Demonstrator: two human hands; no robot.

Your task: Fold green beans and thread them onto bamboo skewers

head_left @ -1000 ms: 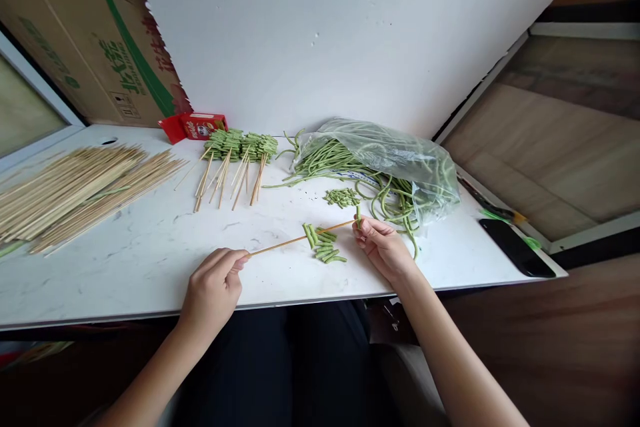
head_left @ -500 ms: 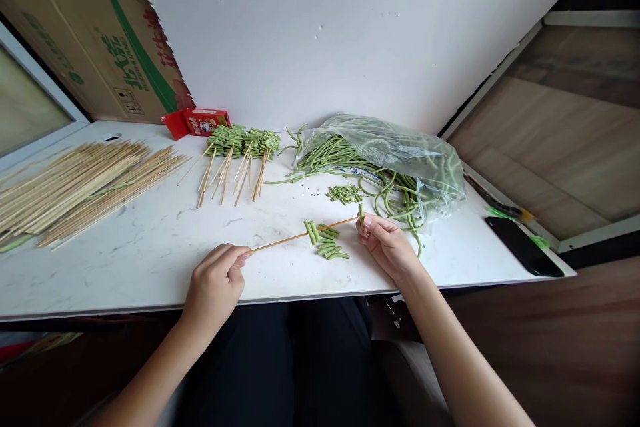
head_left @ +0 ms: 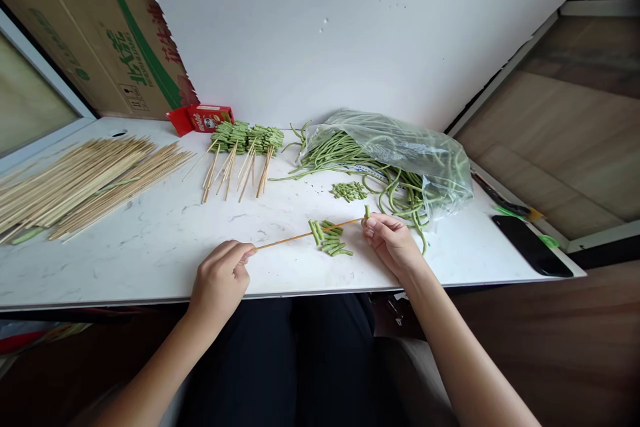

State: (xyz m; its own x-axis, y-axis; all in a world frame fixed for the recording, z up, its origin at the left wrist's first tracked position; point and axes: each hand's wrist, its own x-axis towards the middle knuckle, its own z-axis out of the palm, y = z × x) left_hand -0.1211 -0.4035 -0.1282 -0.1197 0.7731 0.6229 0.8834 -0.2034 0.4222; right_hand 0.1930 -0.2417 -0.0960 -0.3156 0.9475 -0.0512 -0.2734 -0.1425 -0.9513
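My left hand (head_left: 223,273) pinches the near end of a thin wooden skewer (head_left: 283,239), which slants up to the right above the table. Two short green bean pieces (head_left: 316,232) are threaded on it, side by side. At the skewer's far tip, my right hand (head_left: 393,240) is closed on another cut bean piece (head_left: 367,211), held upright; whether the tip has pierced it I cannot tell. Below the skewer lies a small group of cut bean pieces (head_left: 334,248). Behind it is a heap of bean ends (head_left: 349,191).
Loose skewers (head_left: 85,180) cover the table's left side. Filled bean skewers (head_left: 247,137) are stacked by a red box (head_left: 210,119). A clear plastic bag (head_left: 400,140) of long beans lies at the back right. A black phone (head_left: 533,245) rests near the right edge.
The whole view has shifted slightly. Both hands keep their hold on the skewer and the bean piece, with little visible movement between them.
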